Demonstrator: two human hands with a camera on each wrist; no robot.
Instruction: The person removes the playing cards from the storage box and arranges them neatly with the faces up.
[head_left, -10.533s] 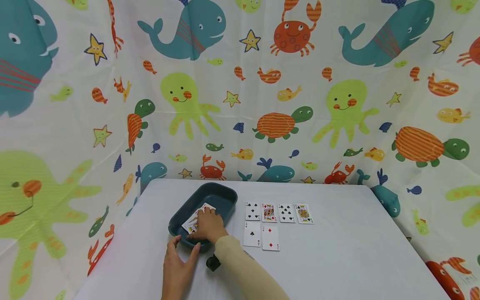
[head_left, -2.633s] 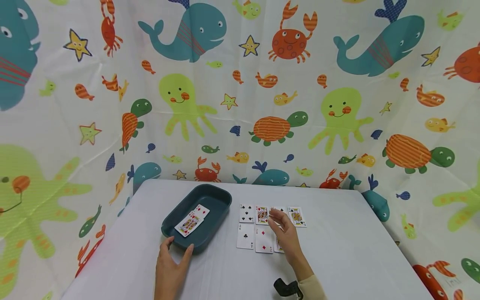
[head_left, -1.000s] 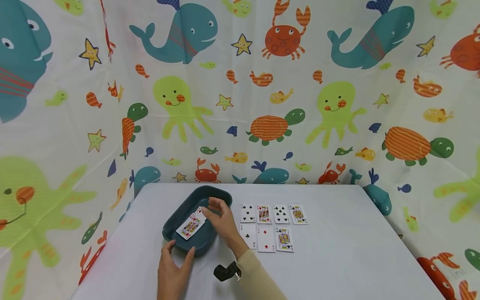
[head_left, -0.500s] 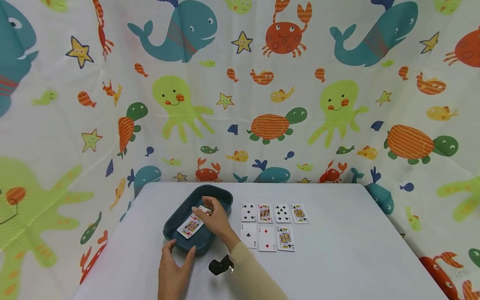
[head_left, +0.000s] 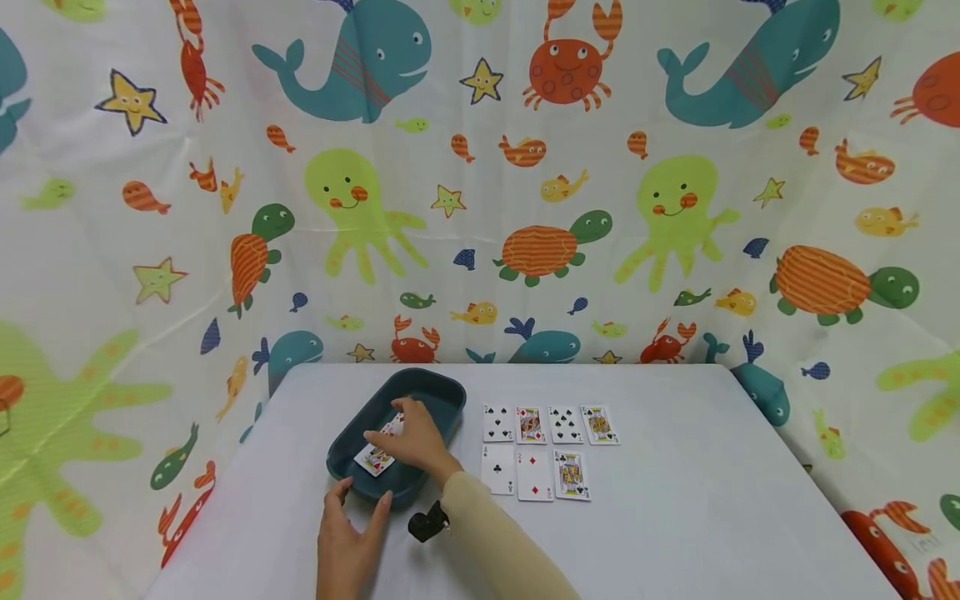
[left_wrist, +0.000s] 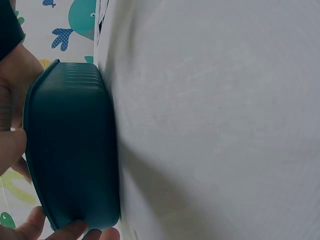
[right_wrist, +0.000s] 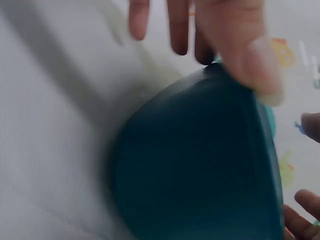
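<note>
A dark teal oblong tray (head_left: 437,398) stands on the left of the table with a few playing cards (head_left: 372,461) lying face up in it. My left hand (head_left: 349,542) holds the tray's near end, thumb and fingers spread around its corner; the left wrist view shows its fingers (left_wrist: 70,230) against the tray's side. Above the cards hovers my right hand (head_left: 417,440), thumb and fingers apart, partly covering them. Its thumb (right_wrist: 257,62) shows over the tray's rim in the right wrist view, and no card is visible between the fingers.
Right of the tray, several cards lie face up in two rows on the white tablecloth (head_left: 660,500). The back row ends in a face card (head_left: 600,425), the front row in another face card (head_left: 572,476). A sea-animal curtain (head_left: 480,233) hangs behind the table.
A face card was laid at the front row's right end, where my right hand was earlier. That hand has since come left over the tray and lowered toward its cards. My left hand stays put.
</note>
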